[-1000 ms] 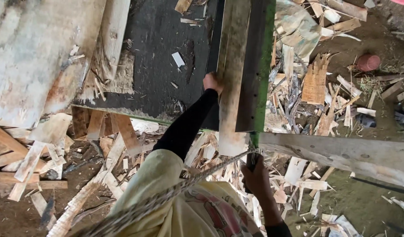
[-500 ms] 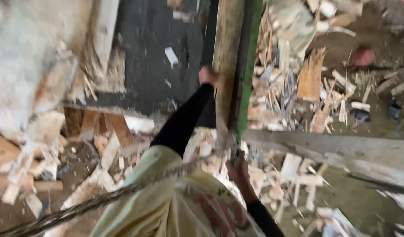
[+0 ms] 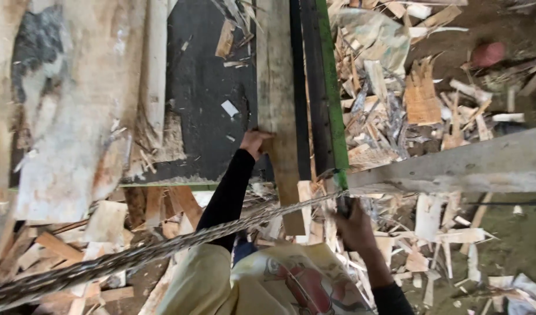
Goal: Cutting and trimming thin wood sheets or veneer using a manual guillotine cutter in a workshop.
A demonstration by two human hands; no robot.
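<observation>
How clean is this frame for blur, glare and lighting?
Head view: flat, even daylight, no glare or hard shadows; left hand on the plank reads fairly sharp; the cable and right hand are slightly soft; the left-edge slab looks smeared and pale.
</observation>
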